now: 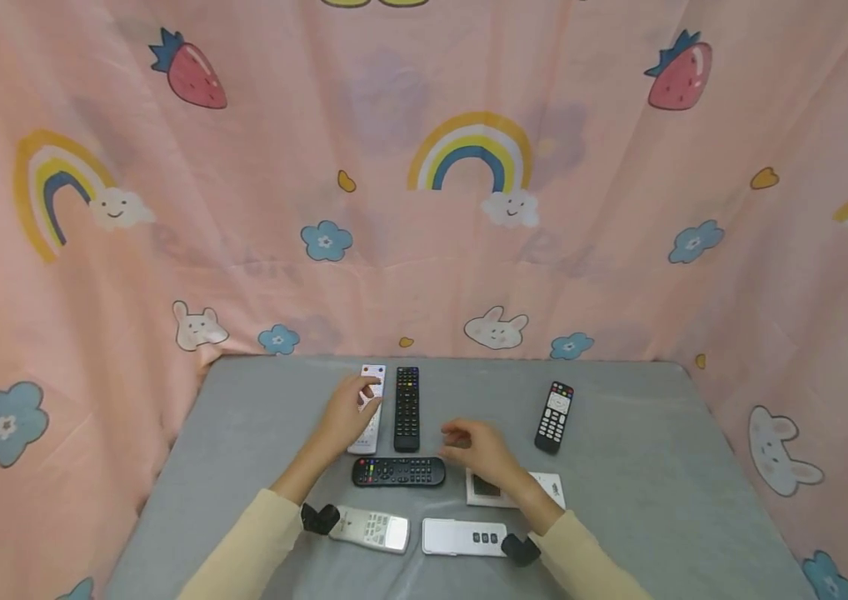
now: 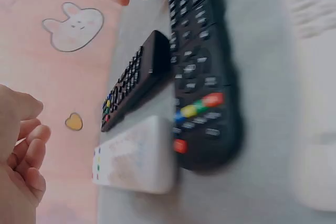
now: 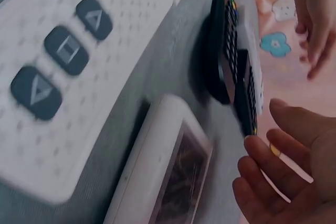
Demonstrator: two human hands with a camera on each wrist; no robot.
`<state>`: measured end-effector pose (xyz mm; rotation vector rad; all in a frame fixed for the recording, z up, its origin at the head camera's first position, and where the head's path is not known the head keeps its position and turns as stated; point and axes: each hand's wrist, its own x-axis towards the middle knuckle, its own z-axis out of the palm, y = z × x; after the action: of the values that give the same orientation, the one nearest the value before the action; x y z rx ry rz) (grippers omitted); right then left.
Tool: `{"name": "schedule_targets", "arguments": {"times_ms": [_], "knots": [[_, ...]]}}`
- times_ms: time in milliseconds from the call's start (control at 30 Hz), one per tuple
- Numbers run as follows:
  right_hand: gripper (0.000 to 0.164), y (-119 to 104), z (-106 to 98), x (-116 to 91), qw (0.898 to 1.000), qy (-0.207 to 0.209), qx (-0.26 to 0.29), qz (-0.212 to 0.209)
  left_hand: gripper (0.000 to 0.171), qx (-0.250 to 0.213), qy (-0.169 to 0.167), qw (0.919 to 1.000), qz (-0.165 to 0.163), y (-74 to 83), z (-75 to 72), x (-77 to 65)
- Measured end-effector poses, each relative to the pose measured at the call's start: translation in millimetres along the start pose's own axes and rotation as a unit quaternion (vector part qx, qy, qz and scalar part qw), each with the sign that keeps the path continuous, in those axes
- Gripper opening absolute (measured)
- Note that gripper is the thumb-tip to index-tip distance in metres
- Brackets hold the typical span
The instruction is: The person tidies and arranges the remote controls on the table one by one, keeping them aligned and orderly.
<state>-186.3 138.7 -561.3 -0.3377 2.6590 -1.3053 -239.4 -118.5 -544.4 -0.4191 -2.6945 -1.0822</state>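
Observation:
My left hand (image 1: pixel 349 410) hovers over a white remote control (image 1: pixel 368 437) at the back left, overlapping it in the head view. In the left wrist view its fingers curl loosely, with nothing between them. My right hand (image 1: pixel 480 450) is in the air above a white remote with a dark screen (image 1: pixel 548 483); its fingers are relaxed and empty. Between the hands a long black remote (image 1: pixel 406 408) lies upright on the table, and a second black remote (image 1: pixel 398 472) lies crosswise in front of it.
A grey cloth covers the table (image 1: pixel 641 467). Nearer the front lie a pale remote (image 1: pixel 371 529) and a white remote with three dark buttons (image 1: pixel 461 537). A black remote with white keys (image 1: pixel 555 417) lies at the back right. A pink patterned curtain (image 1: pixel 424 283) hangs behind.

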Motion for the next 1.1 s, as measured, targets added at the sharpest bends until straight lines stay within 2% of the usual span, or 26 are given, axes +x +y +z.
{"name": "schedule_targets", "arguments": {"times_ms": [133,233,367,500,700,967,1100], "knots": [[0.035,7.2,-9.7,-6.1,1.0,-0.007,-0.012,-0.023,0.029,-0.022,0.044,0.9987,0.013,-6.0,-6.7,-32.9],[0.037,11.4,-11.5,-8.9,0.999,-0.016,-0.027,-0.041,0.03,-0.029,0.057,0.9978,0.019,-11.7,-7.9,-56.4],[0.042,14.1,-9.8,-11.7,0.998,-0.038,-0.029,-0.046,0.034,-0.035,0.047,0.998,0.023,-20.3,-6.2,-83.7],[0.046,13.5,-8.0,-12.7,0.997,-0.054,-0.036,-0.047,0.038,-0.045,0.04,0.998,0.02,-27.4,-3.6,-102.7],[0.047,13.2,-5.6,-12.9,0.994,-0.077,-0.047,-0.058,0.04,-0.032,0.048,0.9983,-0.009,-32.8,-3.5,-116.2],[0.046,18.8,-2.9,-9.4,0.993,-0.1,-0.025,-0.054,0.042,-0.015,0.023,0.9975,-0.065,-42.4,-2.8,-122.4],[0.041,18.9,-1.9,-7.9,0.992,-0.104,-0.038,-0.065,0.043,-0.004,0.013,0.9978,-0.065,-45.0,-2.0,-122.9]]}}
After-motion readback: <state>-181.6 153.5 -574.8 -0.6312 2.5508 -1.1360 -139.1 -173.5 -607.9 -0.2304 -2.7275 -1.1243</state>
